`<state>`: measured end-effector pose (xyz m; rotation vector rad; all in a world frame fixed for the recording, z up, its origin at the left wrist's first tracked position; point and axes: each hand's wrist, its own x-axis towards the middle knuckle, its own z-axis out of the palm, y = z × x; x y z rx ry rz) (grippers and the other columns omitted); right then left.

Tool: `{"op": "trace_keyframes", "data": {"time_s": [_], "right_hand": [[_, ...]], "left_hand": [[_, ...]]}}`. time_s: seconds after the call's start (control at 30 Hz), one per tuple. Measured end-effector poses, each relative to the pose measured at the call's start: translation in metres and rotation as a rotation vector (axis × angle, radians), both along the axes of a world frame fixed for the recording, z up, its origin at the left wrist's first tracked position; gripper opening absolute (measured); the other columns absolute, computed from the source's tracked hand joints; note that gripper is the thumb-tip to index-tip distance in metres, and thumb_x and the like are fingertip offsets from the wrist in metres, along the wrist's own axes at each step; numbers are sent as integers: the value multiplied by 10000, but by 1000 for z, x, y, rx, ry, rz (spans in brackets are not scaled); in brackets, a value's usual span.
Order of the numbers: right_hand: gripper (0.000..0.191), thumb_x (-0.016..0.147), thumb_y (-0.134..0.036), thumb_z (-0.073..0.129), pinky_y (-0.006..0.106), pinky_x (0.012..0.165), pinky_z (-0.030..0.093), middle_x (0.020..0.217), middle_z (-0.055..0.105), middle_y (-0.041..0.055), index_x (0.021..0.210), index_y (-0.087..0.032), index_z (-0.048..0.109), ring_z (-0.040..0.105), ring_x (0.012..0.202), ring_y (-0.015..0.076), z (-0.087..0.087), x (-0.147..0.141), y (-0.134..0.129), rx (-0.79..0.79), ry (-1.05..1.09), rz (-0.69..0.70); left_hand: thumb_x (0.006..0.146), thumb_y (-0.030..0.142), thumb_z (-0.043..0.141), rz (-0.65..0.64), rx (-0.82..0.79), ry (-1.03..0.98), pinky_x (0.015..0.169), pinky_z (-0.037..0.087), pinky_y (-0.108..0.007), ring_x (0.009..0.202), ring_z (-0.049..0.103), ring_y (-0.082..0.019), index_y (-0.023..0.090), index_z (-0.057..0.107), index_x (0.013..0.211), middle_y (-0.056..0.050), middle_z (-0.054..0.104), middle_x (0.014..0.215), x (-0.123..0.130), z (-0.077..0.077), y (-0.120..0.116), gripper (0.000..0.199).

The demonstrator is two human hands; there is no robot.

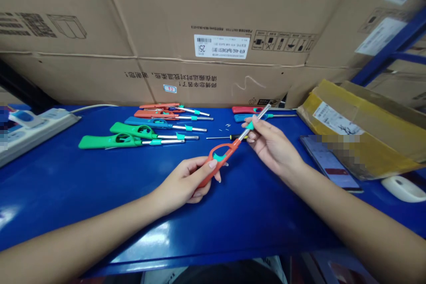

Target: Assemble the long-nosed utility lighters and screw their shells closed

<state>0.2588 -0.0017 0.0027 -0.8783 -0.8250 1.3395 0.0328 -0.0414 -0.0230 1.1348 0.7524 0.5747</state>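
Observation:
An orange gas lighter (229,154) with a metal barrel and teal trigger is held between both hands, tilted up to the right. My left hand (191,179) is closed around its handle, thumb by the trigger. Higher up, the fingers of my right hand (273,144) pinch the barrel at a teal piece. Behind them a small screwdriver (219,138) lies on the blue table (140,226), its grip partly hidden. To the left lie several lighters, including a green lighter (106,141), a blue lighter (149,121) and an orange lighter (156,114).
A red lighter (244,109) and another blue lighter (240,118) lie behind my right hand. On the right are a yellow-taped box (359,128), a phone (329,164) and a white mouse (404,188). A power strip (36,131) lies left; a large carton (159,22) stands behind.

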Motion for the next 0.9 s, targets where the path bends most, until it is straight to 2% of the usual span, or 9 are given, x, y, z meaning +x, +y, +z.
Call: {"op": "trace_keyframes", "data": {"time_s": [0.13, 0.33, 0.57, 0.77, 0.83, 0.9], "right_hand": [[331, 664, -392, 901, 188, 562, 452, 784, 695, 3, 852, -157, 763, 516, 577, 47, -16, -20, -13, -92, -4, 135], [280, 792, -419, 810, 220, 573, 461, 899, 757, 45, 881, -165, 735, 543, 560, 57, -28, -36, -31, -49, -20, 116], [286, 831, -444, 764, 208, 486, 419, 954, 778, 72, 843, -167, 696, 508, 473, 44, -30, -38, -36, -30, -14, 115], [275, 849, -447, 742, 210, 489, 426, 1012, 777, 66, 844, -182, 670, 510, 456, 38, -27, -39, -39, -35, -2, 135], [293, 854, -468, 728, 225, 497, 440, 1042, 775, 70, 861, -183, 660, 507, 441, 37, -22, -38, -37, -42, -33, 160], [325, 859, -499, 711, 243, 529, 469, 1079, 767, 78, 910, -182, 659, 541, 453, 47, -14, -35, -35, -38, -97, 166]], "left_hand": [[942, 559, 584, 52, 20, -7, 353, 228, -129, 376, 226, -27, 140, 592, 898, 105, 323, 462, 2, -4, -1, 422], [916, 601, 598, 78, 76, 12, 357, 233, -124, 372, 248, -22, 144, 574, 862, 103, 349, 460, 4, -9, -4, 461], [911, 635, 577, 94, 133, 81, 361, 230, -134, 376, 267, -32, 144, 574, 853, 96, 360, 464, 5, -7, -6, 495], [931, 637, 537, 87, 180, 138, 375, 220, -163, 394, 259, -51, 152, 575, 871, 97, 343, 477, 5, -8, -9, 490], [946, 625, 516, 102, 252, 203, 390, 227, -181, 407, 266, -62, 153, 588, 870, 94, 334, 489, 4, -5, -6, 484], [966, 579, 512, 130, 428, 303, 429, 264, -199, 444, 311, -75, 148, 614, 856, 76, 364, 523, 3, 3, 2, 456]]}}
